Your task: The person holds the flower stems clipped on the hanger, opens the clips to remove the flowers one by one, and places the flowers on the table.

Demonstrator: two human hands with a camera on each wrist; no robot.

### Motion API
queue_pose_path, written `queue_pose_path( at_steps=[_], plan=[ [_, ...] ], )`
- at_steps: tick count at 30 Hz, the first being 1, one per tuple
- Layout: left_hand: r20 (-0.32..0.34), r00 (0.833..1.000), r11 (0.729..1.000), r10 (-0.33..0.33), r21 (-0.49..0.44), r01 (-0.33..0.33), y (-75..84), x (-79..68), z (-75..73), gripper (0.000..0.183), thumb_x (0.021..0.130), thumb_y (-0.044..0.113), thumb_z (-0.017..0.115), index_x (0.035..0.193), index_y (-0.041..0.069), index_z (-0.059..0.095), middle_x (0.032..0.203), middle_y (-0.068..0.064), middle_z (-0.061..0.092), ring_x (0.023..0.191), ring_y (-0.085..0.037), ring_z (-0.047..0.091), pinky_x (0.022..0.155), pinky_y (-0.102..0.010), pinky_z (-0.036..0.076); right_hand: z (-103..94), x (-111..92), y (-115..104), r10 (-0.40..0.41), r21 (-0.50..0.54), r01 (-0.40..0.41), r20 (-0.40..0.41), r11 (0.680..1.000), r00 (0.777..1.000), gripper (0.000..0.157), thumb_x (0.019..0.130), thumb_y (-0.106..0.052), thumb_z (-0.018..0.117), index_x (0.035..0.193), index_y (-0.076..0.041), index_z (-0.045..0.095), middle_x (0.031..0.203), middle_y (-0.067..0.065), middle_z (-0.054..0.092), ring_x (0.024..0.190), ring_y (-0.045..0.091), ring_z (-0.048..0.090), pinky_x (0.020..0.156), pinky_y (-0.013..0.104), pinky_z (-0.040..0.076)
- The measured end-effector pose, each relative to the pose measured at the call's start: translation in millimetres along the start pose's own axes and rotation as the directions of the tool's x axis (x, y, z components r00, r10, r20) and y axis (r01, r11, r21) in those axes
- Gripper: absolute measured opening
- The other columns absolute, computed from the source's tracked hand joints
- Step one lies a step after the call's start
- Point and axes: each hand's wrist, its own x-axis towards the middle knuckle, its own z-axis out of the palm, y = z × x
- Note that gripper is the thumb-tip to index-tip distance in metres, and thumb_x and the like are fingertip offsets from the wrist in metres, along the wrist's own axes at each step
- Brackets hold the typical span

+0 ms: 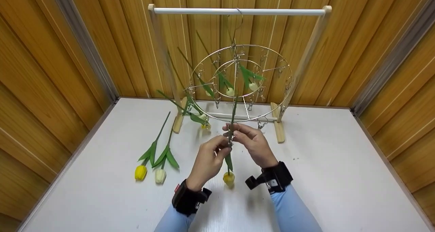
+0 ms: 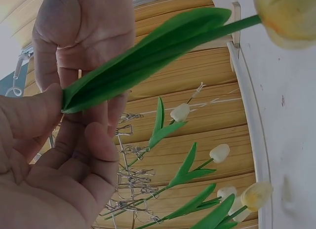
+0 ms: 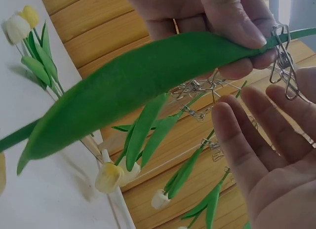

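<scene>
My left hand (image 1: 208,160) pinches the stem of a yellow tulip (image 1: 228,180) between thumb and fingers, just by the leaf base. The flower hangs head down, its long green leaf (image 3: 113,93) below the pinch. A wire clip (image 3: 284,63) sits across the stem right above the left fingertips. Close beside that clip is my right hand (image 1: 255,147), its fingers (image 3: 276,120) extended and nothing gripped in them. Behind both hands hangs a round wire drying rack (image 1: 291,76) with many small clips. Several tulips hang from it, among them a white one (image 1: 253,86).
A loose yellow tulip (image 1: 140,173) and a loose white tulip (image 1: 160,176) lie on the white table (image 1: 85,177) to the left. The rack hooks over a white rail (image 1: 278,12) on a wooden stand (image 1: 279,131). Wood-panelled walls enclose the back and sides.
</scene>
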Motion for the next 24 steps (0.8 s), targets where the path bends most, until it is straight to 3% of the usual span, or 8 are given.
queue_pose_path(
  at_steps=[4, 7, 11, 14, 18, 24],
  plan=[
    [0.008, 1.0, 1.0, -0.011, -0.013, 0.011, -0.5, 0.1, -1.4, 0.014, 0.089, -0.008, 0.069, 0.096, 0.005, 0.069, 0.088, -0.001, 0.068, 0.08, -0.013, 0.064, 0.071, -0.025, 0.05, -0.7, -1.6, 2.3, -0.032, 0.026, 0.031, 0.05, 0.999, 0.998, 0.041, 0.106, -0.009, 0.055, 0.139, 0.015, 0.053, 0.134, 0.032, 0.061, 0.121, 0.02, 0.064, 0.098, 0.035, 0.053],
    [0.024, 1.0, 0.999, -0.016, -0.031, 0.017, -1.1, -0.1, -3.0, 0.011, 0.09, -0.007, 0.069, 0.095, 0.003, 0.068, 0.087, -0.002, 0.068, 0.08, -0.014, 0.064, 0.07, -0.026, 0.05, -2.0, -2.6, 4.8, -0.059, 0.042, 0.056, 0.071, 0.998, 0.996, 0.04, 0.106, -0.009, 0.055, 0.136, 0.017, 0.052, 0.131, 0.022, 0.066, 0.12, 0.02, 0.065, 0.096, 0.035, 0.055],
    [0.039, 0.999, 0.998, -0.033, -0.056, 0.035, -0.9, -0.4, -5.7, 0.008, 0.092, -0.004, 0.069, 0.096, 0.003, 0.068, 0.085, -0.004, 0.068, 0.079, -0.014, 0.063, 0.07, -0.025, 0.049, -3.4, -4.4, 7.5, -0.071, 0.043, 0.069, 0.046, 0.997, 0.996, 0.038, 0.106, -0.008, 0.055, 0.133, 0.018, 0.053, 0.123, 0.004, 0.071, 0.113, 0.018, 0.068, 0.094, 0.035, 0.056],
    [0.035, 0.999, 0.997, -0.041, -0.057, 0.043, -1.2, -0.4, -7.5, 0.007, 0.094, -0.002, 0.068, 0.098, 0.005, 0.067, 0.086, -0.004, 0.067, 0.079, -0.015, 0.062, 0.071, -0.026, 0.049, -3.4, -5.5, 8.5, -0.065, 0.016, 0.065, 0.002, 0.998, 0.998, 0.037, 0.105, -0.007, 0.056, 0.132, 0.018, 0.054, 0.117, 0.001, 0.071, 0.107, 0.017, 0.069, 0.093, 0.034, 0.057],
    [0.034, 0.998, 0.998, -0.048, -0.05, 0.05, -1.2, -0.3, -8.7, 0.009, 0.096, -0.001, 0.066, 0.101, 0.006, 0.067, 0.088, -0.004, 0.067, 0.081, -0.015, 0.063, 0.073, -0.026, 0.049, -1.5, -7.2, 9.2, -0.045, -0.031, 0.042, -0.081, 0.999, 0.996, 0.033, 0.103, -0.003, 0.058, 0.129, 0.018, 0.056, 0.114, 0.006, 0.07, 0.1, 0.017, 0.068, 0.091, 0.034, 0.057],
    [0.057, 0.997, 0.996, -0.053, -0.073, 0.057, -1.8, -0.5, -8.1, 0.013, 0.095, -0.001, 0.066, 0.107, 0.005, 0.066, 0.089, -0.004, 0.066, 0.08, -0.015, 0.061, 0.07, -0.026, 0.048, 2.5, -10.2, 7.8, -0.044, -0.105, 0.027, -0.166, 0.994, 0.985, 0.026, 0.101, 0.003, 0.059, 0.124, 0.015, 0.062, 0.115, 0.028, 0.065, 0.095, 0.023, 0.069, 0.089, 0.035, 0.057]
  ],
)
